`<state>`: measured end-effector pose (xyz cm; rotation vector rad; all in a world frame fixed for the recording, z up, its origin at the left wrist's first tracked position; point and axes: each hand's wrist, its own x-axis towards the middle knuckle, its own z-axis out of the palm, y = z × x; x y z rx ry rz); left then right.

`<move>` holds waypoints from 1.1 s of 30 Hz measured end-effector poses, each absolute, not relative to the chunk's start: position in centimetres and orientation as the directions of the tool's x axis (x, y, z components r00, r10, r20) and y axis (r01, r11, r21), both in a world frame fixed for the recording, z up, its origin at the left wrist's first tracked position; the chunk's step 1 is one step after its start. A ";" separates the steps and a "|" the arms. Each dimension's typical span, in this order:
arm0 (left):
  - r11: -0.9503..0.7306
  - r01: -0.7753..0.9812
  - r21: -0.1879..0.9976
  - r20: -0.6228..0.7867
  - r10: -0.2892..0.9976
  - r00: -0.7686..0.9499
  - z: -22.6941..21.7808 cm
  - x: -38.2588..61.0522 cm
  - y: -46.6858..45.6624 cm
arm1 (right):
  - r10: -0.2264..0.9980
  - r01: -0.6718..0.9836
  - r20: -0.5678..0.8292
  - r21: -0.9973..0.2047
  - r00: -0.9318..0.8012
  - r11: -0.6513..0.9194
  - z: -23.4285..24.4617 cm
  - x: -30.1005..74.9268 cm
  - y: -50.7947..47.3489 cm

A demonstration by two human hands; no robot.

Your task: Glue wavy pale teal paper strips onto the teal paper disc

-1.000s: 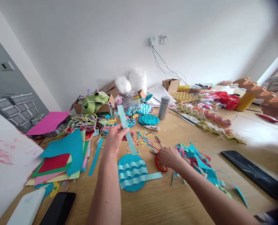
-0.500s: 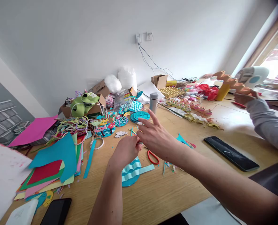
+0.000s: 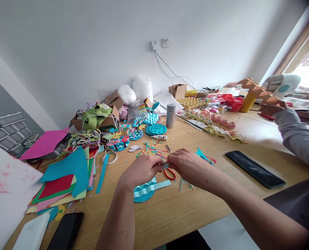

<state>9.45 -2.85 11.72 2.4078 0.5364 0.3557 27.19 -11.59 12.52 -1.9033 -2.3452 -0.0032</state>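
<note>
My left hand (image 3: 141,170) and my right hand (image 3: 187,165) meet above the table's middle, both closed in a pinch. Between the fingertips shows a small bit of a light blue paper strip (image 3: 165,166); the rest of it is hidden by the fingers. Just under the hands lie red-handled scissors (image 3: 169,174) and a blue paper disc (image 3: 143,191) layered with wavy light blue strips. Thin coloured paper offcuts (image 3: 154,150) are scattered just beyond my hands.
A stack of coloured paper sheets (image 3: 60,178) lies at the left, with a black phone (image 3: 66,231) and a white block (image 3: 32,233) near the front edge. At the right are a long black device (image 3: 255,169) and another person's grey sleeve (image 3: 295,139). A glue bottle (image 3: 159,137) and grey flask (image 3: 170,115) stand behind.
My right hand left the scissors, swung up open, then came down to pinch at my left hand. The long strip that stood up from my left hand is now mostly hidden. The view shifted right.
</note>
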 end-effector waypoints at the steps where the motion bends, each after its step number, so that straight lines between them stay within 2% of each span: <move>1: -0.683 0.251 0.686 0.142 0.464 0.874 11.7 9.0 -2.7 | 0.982 0.975 0.112 -0.149 -0.150 0.166 12.2 27.5 -12.0; 3: -0.601 0.241 0.762 0.179 0.552 0.814 11.3 7.7 -1.7 | 0.990 0.930 0.140 -0.360 -0.023 0.073 11.2 28.3 -12.9; 5: -0.514 0.299 0.804 0.152 0.665 0.732 10.2 6.2 -0.1 | 0.988 0.765 0.133 -0.643 0.076 0.028 9.7 28.7 -13.9; 7: -0.428 0.390 0.815 0.096 0.765 0.637 8.4 4.8 1.7 | 0.992 0.406 0.057 -0.914 0.114 0.006 7.3 28.3 -14.9; 8: -0.353 0.456 0.817 0.047 0.829 0.557 7.4 4.4 2.5 | 0.990 0.177 -0.015 -0.983 0.142 -0.040 5.9 27.6 -15.4; 9: -0.260 0.518 0.815 -0.029 0.875 0.484 6.2 4.1 3.2 | 0.984 -0.037 -0.096 -0.995 0.152 -0.091 4.5 26.7 -15.9; 11: -0.186 0.562 0.806 -0.096 0.896 0.435 3.7 3.9 4.2 | 0.968 -0.337 -0.206 -0.930 0.144 -0.148 1.6 24.4 -16.5; 15: -0.126 0.595 0.794 -0.145 0.911 0.386 -0.2 4.4 5.0 | 0.934 -0.556 -0.304 -0.816 0.185 -0.156 -2.4 20.0 -16.8; 22: -0.081 0.564 0.822 -0.164 0.914 0.370 -2.1 3.9 5.1 | 0.945 -0.622 -0.265 -0.778 0.192 -0.091 -3.8 18.3 -15.8; 33: 0.104 0.443 0.891 -0.239 0.936 0.260 -0.2 0.2 1.1 | 0.936 -0.505 -0.249 -0.858 0.247 -0.095 -2.0 18.1 -16.8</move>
